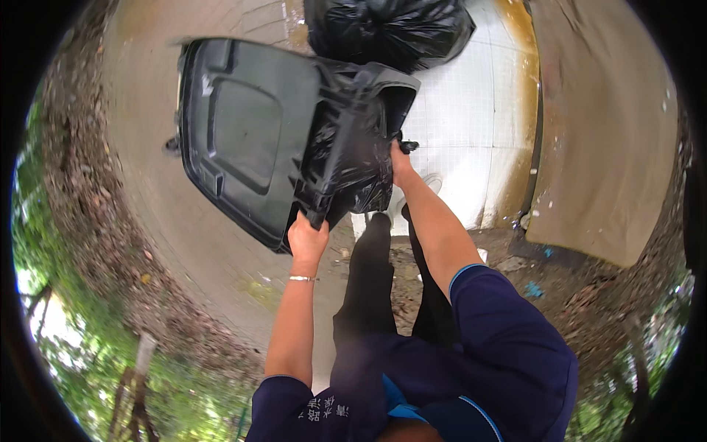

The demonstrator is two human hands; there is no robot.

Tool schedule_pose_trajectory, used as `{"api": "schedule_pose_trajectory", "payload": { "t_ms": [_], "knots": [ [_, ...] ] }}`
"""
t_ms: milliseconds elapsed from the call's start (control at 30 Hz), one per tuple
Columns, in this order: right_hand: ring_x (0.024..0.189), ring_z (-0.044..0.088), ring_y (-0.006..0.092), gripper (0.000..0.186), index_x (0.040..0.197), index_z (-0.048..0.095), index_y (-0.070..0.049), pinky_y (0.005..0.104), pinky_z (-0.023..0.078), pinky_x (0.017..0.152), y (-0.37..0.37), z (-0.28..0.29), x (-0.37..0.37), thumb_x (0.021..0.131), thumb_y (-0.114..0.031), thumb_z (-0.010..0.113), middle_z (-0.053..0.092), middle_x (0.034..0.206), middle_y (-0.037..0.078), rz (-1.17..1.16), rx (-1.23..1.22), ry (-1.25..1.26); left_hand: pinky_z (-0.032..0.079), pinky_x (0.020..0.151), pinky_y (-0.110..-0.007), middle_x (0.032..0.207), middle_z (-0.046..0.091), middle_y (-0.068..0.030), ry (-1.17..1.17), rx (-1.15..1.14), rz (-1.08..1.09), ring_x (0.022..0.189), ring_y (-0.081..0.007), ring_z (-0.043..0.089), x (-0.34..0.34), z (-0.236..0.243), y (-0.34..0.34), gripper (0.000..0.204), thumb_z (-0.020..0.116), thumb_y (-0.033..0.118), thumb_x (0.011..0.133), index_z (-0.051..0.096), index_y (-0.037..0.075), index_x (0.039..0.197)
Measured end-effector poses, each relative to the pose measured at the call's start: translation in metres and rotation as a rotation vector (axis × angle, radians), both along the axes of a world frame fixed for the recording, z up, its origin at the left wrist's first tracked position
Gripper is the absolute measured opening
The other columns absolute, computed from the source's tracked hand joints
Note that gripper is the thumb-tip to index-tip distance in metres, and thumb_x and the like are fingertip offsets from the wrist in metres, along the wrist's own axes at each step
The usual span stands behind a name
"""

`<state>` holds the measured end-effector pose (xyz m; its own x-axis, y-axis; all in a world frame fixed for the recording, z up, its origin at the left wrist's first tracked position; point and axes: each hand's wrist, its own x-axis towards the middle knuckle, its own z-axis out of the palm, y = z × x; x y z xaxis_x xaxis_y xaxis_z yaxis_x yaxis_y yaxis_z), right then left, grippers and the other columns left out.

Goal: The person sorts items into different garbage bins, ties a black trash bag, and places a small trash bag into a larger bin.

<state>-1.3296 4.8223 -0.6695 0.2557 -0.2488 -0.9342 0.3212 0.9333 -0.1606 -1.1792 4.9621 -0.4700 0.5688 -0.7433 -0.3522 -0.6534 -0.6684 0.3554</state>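
Note:
A large dark grey wheelie bin (401,81) leans in front of me, its lid (247,132) hanging open to the left. Crumpled black plastic, like a bin liner (368,166), shows in its mouth. My left hand (308,237) is closed round the bar by the lid hinge. At the bin's right side my right hand (400,166) is closed on its edge. The fingertips there are hidden, and I cannot tell if bunched liner is also in that hand. A full black rubbish bag (387,29) sits just beyond the bin.
White tiled floor (471,125) with a brown-stained edge lies under the bag and by my shoe. A brown board or sheet (604,140) stretches along the right. Paving (162,199) and leaf litter (81,147) lie to the left, with green plants beyond.

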Motion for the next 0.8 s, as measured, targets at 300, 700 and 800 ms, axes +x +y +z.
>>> {"api": "schedule_pose_trajectory", "payload": {
  "t_ms": [300, 700, 800],
  "knots": [
    [0.107, 0.053, 0.0264, 0.051, 0.129, 0.040, -0.006, 0.0393, 0.044, 0.092, 0.007, 0.014, 0.002, 0.094, -0.043, 0.041, 0.052, 0.123, 0.009, 0.141, -0.058, 0.010, 0.048, 0.063, -0.045, 0.071, 0.060, -0.0237, -0.007, -0.030, 0.018, 0.068, -0.0408, 0.058, -0.003, -0.006, 0.012, 0.030, 0.066, 0.013, 0.065, 0.054, -0.003, 0.087],
    [0.119, 0.044, 0.0304, 0.051, 0.128, 0.039, -0.003, 0.0451, 0.034, 0.102, 0.000, 0.050, -0.092, 0.096, -0.042, 0.031, 0.044, 0.131, 0.013, -0.038, -0.015, -0.264, 0.048, 0.075, -0.045, 0.086, 0.060, -0.0278, -0.166, 0.083, 0.148, 0.086, -0.0425, 0.057, -0.008, 0.004, -0.008, 0.038, 0.063, 0.012, 0.068, 0.054, -0.004, 0.101],
    [0.115, 0.047, 0.0293, 0.047, 0.124, 0.042, -0.005, 0.0450, 0.037, 0.100, -0.010, 0.064, -0.129, 0.096, -0.041, 0.033, 0.048, 0.127, 0.012, -0.067, -0.024, -0.257, 0.047, 0.077, -0.044, 0.089, 0.060, -0.0263, -0.178, 0.079, 0.179, 0.090, -0.0423, 0.056, -0.013, 0.008, -0.014, 0.031, 0.059, 0.006, 0.070, 0.054, 0.000, 0.100]
  ]
}}
